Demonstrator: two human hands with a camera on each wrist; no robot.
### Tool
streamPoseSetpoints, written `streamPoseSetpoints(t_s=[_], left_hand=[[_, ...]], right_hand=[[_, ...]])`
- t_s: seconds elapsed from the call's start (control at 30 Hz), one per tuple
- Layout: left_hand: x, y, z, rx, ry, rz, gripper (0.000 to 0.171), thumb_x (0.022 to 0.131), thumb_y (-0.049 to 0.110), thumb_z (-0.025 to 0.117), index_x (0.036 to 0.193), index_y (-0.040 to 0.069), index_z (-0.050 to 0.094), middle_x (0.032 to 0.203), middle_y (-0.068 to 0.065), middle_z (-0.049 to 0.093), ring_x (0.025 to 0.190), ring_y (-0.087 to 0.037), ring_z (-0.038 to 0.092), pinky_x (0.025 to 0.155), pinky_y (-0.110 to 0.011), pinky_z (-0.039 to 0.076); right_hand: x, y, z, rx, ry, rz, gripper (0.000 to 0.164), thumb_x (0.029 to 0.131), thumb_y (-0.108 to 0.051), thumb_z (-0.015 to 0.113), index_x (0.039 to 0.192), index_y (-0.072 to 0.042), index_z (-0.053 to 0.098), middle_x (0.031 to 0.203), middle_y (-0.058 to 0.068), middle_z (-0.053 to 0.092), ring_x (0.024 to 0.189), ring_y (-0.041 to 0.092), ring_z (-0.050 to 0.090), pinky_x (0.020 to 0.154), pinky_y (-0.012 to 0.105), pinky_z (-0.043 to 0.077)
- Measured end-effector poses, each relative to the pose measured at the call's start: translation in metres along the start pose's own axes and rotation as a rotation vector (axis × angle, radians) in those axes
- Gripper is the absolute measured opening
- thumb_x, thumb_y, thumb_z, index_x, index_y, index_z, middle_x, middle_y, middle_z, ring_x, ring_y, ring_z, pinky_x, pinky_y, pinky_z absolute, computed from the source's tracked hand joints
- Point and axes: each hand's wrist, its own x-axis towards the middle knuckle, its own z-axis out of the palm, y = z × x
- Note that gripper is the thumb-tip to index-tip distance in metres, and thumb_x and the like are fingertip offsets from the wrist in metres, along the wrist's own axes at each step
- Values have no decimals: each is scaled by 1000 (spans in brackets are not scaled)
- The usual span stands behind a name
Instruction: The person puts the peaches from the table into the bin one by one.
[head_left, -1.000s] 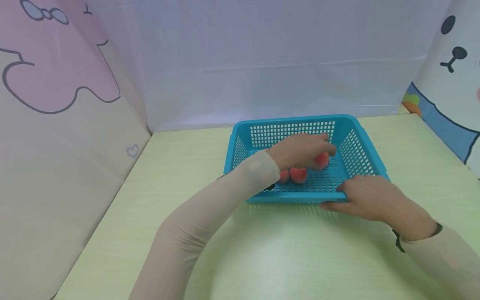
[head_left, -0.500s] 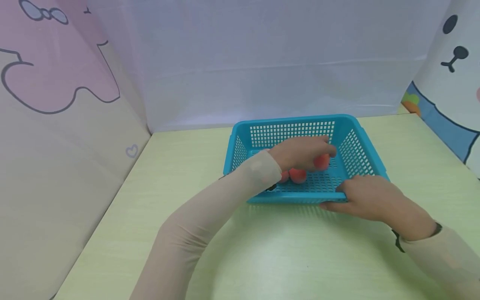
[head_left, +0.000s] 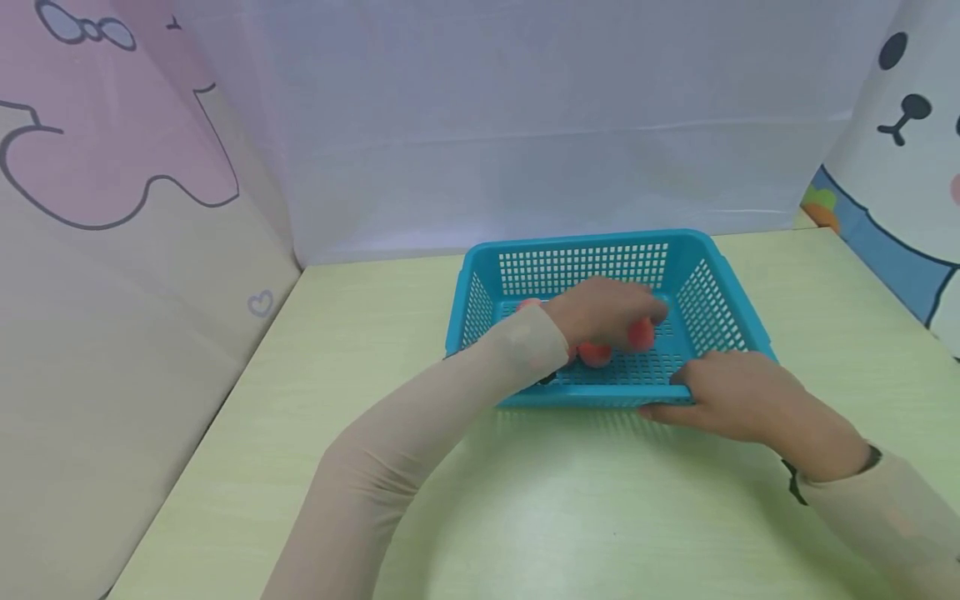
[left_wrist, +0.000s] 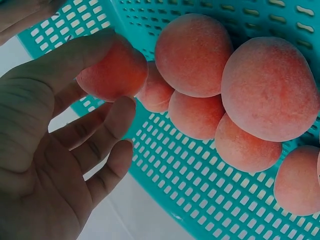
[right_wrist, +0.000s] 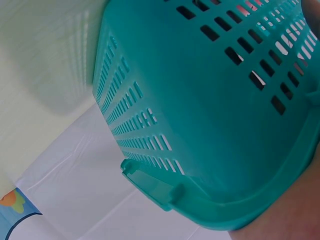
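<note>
A blue plastic basket (head_left: 585, 243) with lattice walls stands on the table. My left hand (head_left: 603, 310) reaches into it and pinches a peach (left_wrist: 114, 72) between thumb and fingers, the other fingers loosely bent below. Several more peaches (left_wrist: 195, 55) lie close together beside the held one in the left wrist view; my wrist and sleeve hide most of them in the head view. At the basket's near right corner, my right hand (head_left: 738, 396) grips the rim, thumb outside and below. Only part of that hand (right_wrist: 285, 205) shows in the right wrist view.
Pale green tabletop (head_left: 570, 517) stretches in front of the basket and to both sides. A whitish curtain (head_left: 525, 167) hangs right behind it. Cartoon-printed sheets (head_left: 120, 267) border the table at left and right.
My left hand has shifted slightly toward me with the pinched peach, uncovering a bit more of a peach at the left. The right hand and the basket have stayed put.
</note>
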Motion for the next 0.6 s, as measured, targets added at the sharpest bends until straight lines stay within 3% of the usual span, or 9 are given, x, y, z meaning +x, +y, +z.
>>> streamPoseSetpoints(t_s=[0.43, 0.6], left_hand=[[-2, 0, 8, -22, -9, -49, 16, 92, 10, 57, 94, 26, 57, 98, 13, 54, 84, -8, 51, 69, -22, 43], [-2, 0, 10, 45, 3, -28, 13, 92, 13, 57, 95, 25, 58, 95, 12, 55, 83, -9, 51, 68, -22, 42]], right_hand=[[0, -1, -1, -12, -5, 6, 56, 82, -73, 50, 58, -23, 45, 51, -8, 33, 47, 9, 37, 44, 26, 22], [0, -1, -1, -13, -4, 5, 56, 81, -75, 48, 58, -24, 46, 51, -8, 34, 48, 9, 37, 44, 26, 23]])
